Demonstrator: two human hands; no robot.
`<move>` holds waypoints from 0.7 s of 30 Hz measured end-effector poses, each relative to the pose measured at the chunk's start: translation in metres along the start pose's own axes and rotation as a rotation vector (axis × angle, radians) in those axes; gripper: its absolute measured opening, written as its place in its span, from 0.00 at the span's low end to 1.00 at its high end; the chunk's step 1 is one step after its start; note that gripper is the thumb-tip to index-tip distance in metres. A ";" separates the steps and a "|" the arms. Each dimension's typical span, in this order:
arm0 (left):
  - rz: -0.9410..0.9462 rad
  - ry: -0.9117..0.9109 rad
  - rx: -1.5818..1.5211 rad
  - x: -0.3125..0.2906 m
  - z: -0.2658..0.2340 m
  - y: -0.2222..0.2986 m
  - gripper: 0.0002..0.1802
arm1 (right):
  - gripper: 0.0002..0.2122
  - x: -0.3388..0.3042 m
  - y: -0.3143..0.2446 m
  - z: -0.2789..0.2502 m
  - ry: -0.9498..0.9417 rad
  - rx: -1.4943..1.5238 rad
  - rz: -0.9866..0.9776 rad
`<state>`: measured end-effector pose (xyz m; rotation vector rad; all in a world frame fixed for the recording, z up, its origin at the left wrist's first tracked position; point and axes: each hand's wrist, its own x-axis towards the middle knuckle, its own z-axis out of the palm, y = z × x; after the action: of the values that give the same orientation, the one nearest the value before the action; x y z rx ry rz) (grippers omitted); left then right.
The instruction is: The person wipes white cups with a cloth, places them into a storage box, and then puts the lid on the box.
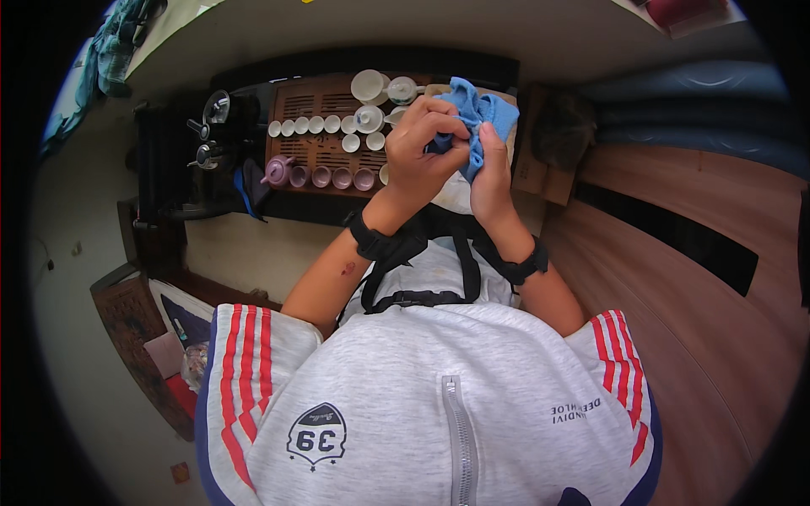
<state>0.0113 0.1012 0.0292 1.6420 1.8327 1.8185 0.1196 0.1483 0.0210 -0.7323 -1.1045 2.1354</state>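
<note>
Both hands, left hand [419, 152] and right hand [491, 173], grip a blue cloth [483, 114] above the tea tray [325, 156]. Best to wipe firmly, clear of the cups [316, 125].

Two hands are seen, the left hand [418, 156] and the right hand [489, 173], and one blue cloth [479, 118] is gripped between them. One black wristband is worn on each wrist, two in all. One wooden tea tray [308, 156] is counted. On it, five small white cups [302, 126] are lined up in the upper row, and four purple cups [331, 177] in the lower row beside one small purple teapot [276, 171]. About six larger white pieces [368, 84] are clustered near the hands, though some may be hidden. Two metal kettles [213, 126] are counted left of the tray.
</note>
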 end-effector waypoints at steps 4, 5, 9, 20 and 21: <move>-0.313 0.098 -0.284 -0.004 0.011 0.008 0.08 | 0.27 0.002 0.010 -0.003 0.010 -0.222 -0.373; -0.393 0.125 -0.359 -0.006 0.015 0.013 0.06 | 0.30 0.004 0.012 -0.007 -0.030 -0.326 -0.459; -0.615 0.191 -0.489 -0.013 0.020 0.019 0.04 | 0.35 0.012 0.004 -0.026 -0.189 -0.591 -0.636; 0.445 -0.061 0.080 0.004 -0.010 -0.013 0.11 | 0.32 -0.008 -0.011 -0.006 -0.031 -0.059 0.185; 0.446 -0.063 0.080 0.003 -0.014 -0.012 0.11 | 0.33 -0.006 -0.018 -0.014 -0.106 -0.001 0.262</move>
<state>-0.0067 0.0980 0.0259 2.2566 1.6279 1.8290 0.1384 0.1592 0.0299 -0.8106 -1.1159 2.4179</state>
